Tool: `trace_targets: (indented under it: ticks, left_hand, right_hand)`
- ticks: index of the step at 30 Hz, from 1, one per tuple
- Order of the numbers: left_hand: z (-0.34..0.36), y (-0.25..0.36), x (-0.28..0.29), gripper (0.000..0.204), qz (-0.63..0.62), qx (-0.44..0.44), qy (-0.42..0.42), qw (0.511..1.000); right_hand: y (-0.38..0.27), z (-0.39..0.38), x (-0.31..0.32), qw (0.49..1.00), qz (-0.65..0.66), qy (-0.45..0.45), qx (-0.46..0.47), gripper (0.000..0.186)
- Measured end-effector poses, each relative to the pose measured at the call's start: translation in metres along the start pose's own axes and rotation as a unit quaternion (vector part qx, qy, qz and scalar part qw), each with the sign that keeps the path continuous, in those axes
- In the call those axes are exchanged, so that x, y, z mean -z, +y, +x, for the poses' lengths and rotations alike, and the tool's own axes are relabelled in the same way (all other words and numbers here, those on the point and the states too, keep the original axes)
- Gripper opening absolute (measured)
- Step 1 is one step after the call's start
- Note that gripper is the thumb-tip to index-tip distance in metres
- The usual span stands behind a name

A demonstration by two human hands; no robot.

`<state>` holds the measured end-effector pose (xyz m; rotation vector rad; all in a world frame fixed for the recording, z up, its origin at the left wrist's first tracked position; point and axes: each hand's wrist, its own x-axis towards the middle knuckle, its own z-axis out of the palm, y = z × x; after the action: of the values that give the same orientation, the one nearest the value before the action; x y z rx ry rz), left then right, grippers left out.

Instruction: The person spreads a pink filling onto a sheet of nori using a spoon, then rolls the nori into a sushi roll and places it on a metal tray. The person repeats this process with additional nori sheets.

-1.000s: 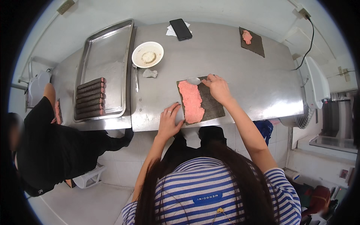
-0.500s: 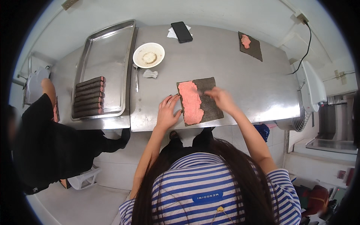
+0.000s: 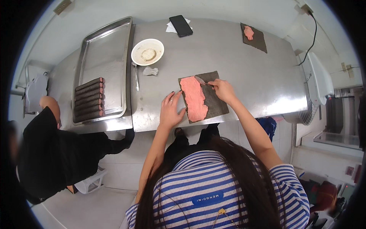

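Observation:
A dark nori sheet [image 3: 217, 100] lies on the steel table in front of me. Pink meat paste [image 3: 193, 100] covers its left half in a long, uneven strip. My right hand [image 3: 222, 90] is closed round the handle of a metal spoon [image 3: 200, 80], whose head touches the paste's upper right edge. Resting at the sheet's left edge, my left hand [image 3: 171, 109] has its fingers apart and holds nothing. Several finished nori rolls [image 3: 88, 100] with pink ends lie side by side in a metal tray [image 3: 129, 72] to the left.
A white bowl [image 3: 161, 52] with pale residue stands beyond the sheet, beside another spoon [image 3: 136, 78] and a crumpled tissue [image 3: 151, 71]. A phone [image 3: 180, 26] lies on paper at the back. A second nori sheet [image 3: 257, 40] bears a paste lump. A co-worker [image 3: 53, 149] stands left.
My right hand and the spoon have moved slightly up along the paste's right edge. The whole view has shifted a little; my left hand stays at the sheet's left edge.

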<state>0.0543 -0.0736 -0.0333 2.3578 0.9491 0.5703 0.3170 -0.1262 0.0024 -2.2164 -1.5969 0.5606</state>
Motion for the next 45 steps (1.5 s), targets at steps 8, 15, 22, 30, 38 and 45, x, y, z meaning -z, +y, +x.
trace_targets:
  ticks: [8, 15, 22, 30, 38, 45]
  left_hand:
    - [0.004, 0.0, -0.001, 0.071, 0.011, -0.003, -0.008, 1.0]
    - [0.005, 0.001, -0.002, 0.07, 0.018, -0.009, -0.008, 1.0]
    - [0.006, 0.002, -0.003, 0.066, 0.011, 0.004, -0.016, 1.0]
    - [-0.013, 0.014, -0.002, 0.05, -0.244, 0.161, -0.046, 0.955]
    - [0.0, 0.013, -0.003, 0.053, -0.478, 0.304, -0.064, 0.822]
    - [0.016, 0.024, -0.012, 0.054, -0.506, 0.319, -0.059, 0.799]
  right_hand:
    - [0.001, -0.05, -0.006, 0.997, 0.067, -0.005, -0.043, 0.034]
    - [-0.007, -0.092, -0.004, 0.995, 0.067, -0.023, -0.068, 0.033]
    - [-0.01, -0.133, 0.006, 0.997, 0.048, -0.035, -0.052, 0.031]
    - [0.007, -0.113, 0.005, 0.923, 0.331, -0.04, -0.19, 0.031]
    - [0.027, -0.051, -0.049, 0.847, 0.515, 0.065, -0.118, 0.031]
    - [0.05, -0.021, -0.025, 0.9, 0.422, 0.05, -0.098, 0.032]
